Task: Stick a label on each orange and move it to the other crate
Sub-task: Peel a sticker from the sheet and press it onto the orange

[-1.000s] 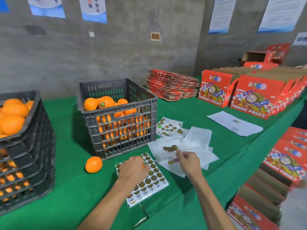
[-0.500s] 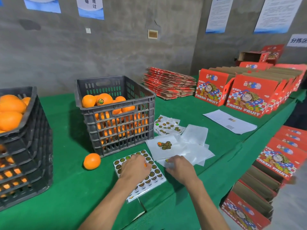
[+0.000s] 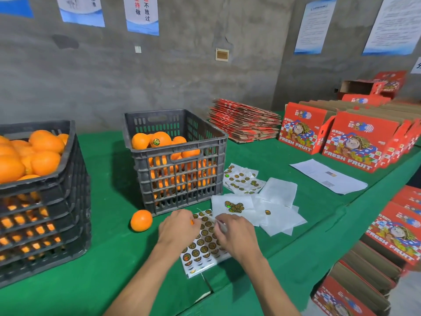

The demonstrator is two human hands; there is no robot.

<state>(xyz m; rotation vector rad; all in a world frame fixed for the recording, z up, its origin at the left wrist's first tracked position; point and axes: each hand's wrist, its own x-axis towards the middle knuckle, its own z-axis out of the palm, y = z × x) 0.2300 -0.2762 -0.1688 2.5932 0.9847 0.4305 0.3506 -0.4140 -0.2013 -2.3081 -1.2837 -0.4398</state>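
While both hands meet over the label sheet (image 3: 201,244), a loose orange (image 3: 141,220) lies just beyond the left wrist.

With its fingers curled down, the left hand (image 3: 177,226) rests on the sheet's far left part, a speck of orange showing at its fingertips; whether it pinches a label I cannot tell. Just beside it, the right hand (image 3: 235,233) has its fingers bent onto the sheet's far right edge, apparently pinching something pale there. Directly beyond the hands stands the grey crate (image 3: 180,160) of oranges, its topmost fruit already labelled. Well off to the left of the left hand sits the black crate (image 3: 45,201), heaped with oranges. Spent backing papers (image 3: 268,206) lie just beyond the right hand on the green tablecloth (image 3: 109,258).
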